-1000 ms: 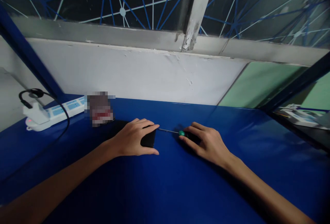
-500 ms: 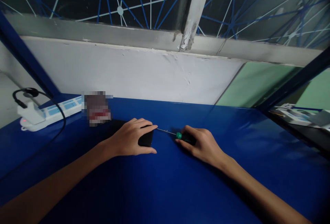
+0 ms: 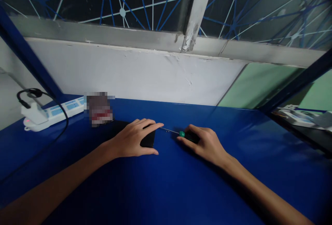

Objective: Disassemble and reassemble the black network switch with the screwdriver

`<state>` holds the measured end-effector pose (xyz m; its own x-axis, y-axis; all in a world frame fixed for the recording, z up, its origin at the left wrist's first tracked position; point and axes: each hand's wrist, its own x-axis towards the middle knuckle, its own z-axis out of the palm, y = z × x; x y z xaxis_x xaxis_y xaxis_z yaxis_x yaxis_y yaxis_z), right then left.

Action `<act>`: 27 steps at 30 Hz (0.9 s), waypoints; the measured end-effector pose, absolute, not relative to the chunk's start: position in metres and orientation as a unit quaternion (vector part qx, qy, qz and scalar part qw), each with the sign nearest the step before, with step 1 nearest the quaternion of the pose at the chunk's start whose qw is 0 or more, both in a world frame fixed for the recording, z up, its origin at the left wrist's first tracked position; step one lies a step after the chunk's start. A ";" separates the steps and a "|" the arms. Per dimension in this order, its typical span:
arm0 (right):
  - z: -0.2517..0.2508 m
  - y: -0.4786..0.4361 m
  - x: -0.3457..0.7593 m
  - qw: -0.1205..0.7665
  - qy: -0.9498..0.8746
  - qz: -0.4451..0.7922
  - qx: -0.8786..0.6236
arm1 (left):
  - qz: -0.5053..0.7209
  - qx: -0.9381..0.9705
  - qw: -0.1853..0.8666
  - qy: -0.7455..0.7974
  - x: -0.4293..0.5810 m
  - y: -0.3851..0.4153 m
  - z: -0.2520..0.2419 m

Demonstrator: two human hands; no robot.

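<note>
My left hand [image 3: 137,138] lies across a black flat, box-like object [image 3: 148,141]. Its fingers are over the top and its thumb is along the near side, holding the object against the table. Much of the object is hidden beneath the palm. In my right hand [image 3: 201,140] is a screwdriver [image 3: 182,134] with a green collar and dark handle. Its thin metal shaft points left, and the tip meets the object's right end near my left index fingertip, where the exact contact is hidden. Tiny metal bits, perhaps screws [image 3: 167,131], lie on the table just below the shaft.
A white power strip [image 3: 55,112] with a plugged-in adapter and black cable stands on the blue table [image 3: 166,187] at the left. Beside it is a blurred-out item [image 3: 100,109]. A wall and window frame rise behind; white items [image 3: 298,116] lie far right.
The screwdriver has shifted slightly, its shaft now above the tiny metal bits rather than over them. My left index finger reaches a little further right. The view has moved slightly.
</note>
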<state>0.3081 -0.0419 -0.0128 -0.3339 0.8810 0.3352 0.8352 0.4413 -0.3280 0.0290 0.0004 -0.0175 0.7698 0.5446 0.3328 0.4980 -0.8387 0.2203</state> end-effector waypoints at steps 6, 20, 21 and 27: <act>-0.008 -0.045 0.307 0.283 -0.805 0.053 -0.519 | 0.275 0.898 0.109 0.327 0.029 0.003 -0.014; -0.002 -0.047 0.310 0.340 -0.793 0.035 -0.505 | 0.341 0.888 0.001 0.309 0.042 0.008 -0.014; -0.001 -0.046 0.313 0.344 -0.785 0.028 -0.514 | 0.320 0.897 -0.012 0.306 0.044 0.012 -0.012; 0.000 -0.037 0.326 0.361 -0.752 -0.009 -0.551 | 0.186 0.933 -0.012 0.308 0.063 0.032 -0.004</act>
<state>0.3257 -0.0367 -0.0004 -0.1313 0.8229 0.5529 0.8354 0.3921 -0.3852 0.0630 0.0316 -0.0039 0.7415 0.5695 0.3548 0.5787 -0.8104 0.0915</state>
